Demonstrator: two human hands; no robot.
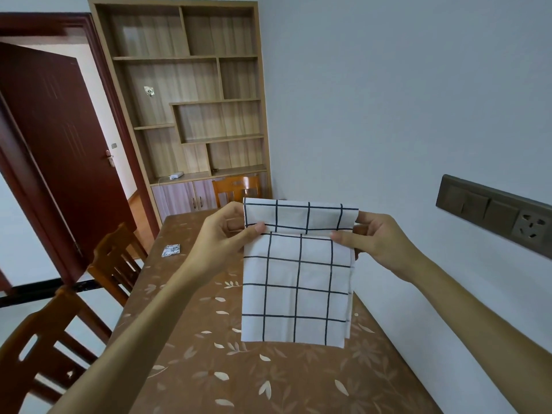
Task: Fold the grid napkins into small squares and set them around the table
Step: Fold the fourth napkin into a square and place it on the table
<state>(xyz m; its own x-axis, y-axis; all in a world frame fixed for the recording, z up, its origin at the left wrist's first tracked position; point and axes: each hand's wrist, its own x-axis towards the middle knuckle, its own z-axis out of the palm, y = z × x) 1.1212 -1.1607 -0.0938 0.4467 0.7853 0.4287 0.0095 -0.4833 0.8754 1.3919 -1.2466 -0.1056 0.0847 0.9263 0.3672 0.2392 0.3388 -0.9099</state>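
Napkin (297,282) held up above the table (209,369).
Its top corners are pinched by left hand (230,231) and right hand (373,237).

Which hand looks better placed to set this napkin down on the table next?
Probably left. The left hand grips the napkin over the table, while the right hand is out past the table's wall-side edge.

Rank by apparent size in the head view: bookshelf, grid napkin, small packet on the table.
1. bookshelf, though far off.
2. grid napkin, enlarged by nearness.
3. small packet.
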